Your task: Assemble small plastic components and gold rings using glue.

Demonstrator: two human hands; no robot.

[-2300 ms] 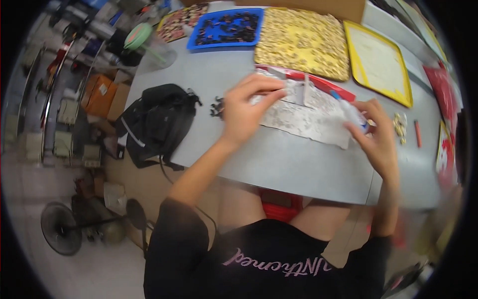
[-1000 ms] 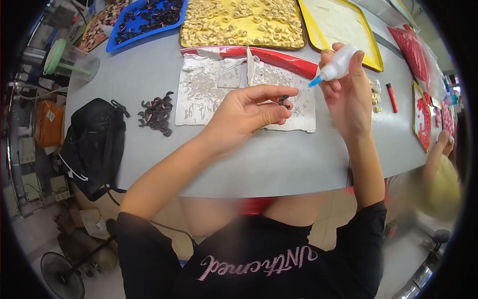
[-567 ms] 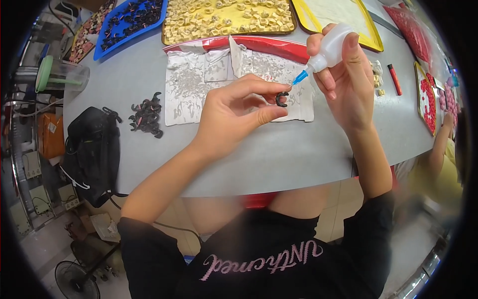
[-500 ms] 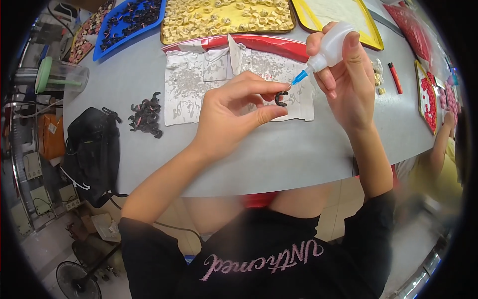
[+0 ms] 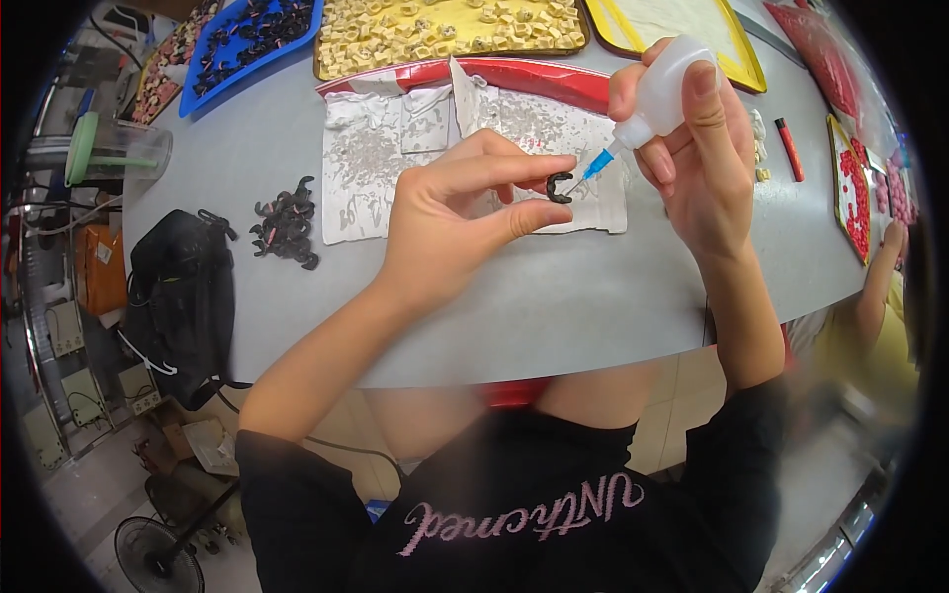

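Between thumb and forefinger, my left hand pinches a small black C-shaped piece, its opening turned to the right. My right hand grips a translucent white squeeze bottle, tilted down to the left. The bottle's blue needle tip points at the inside of the black piece; whether the thin needle touches it is too small to tell. Under and behind the hands lies a white sheet with grey smudges and a red back edge. A small pile of similar black pieces rests left of it.
At the back stand a blue tray of black pieces, a tray of cream-coloured pieces and a yellow-rimmed tray. A black bag and a green-lidded clear cup sit left. Right are a red marker and another person's arm.
The black piece has turned in my left fingers, so its C shape now shows openly. My right hand and the bottle have shifted slightly right, with the needle tip lower.
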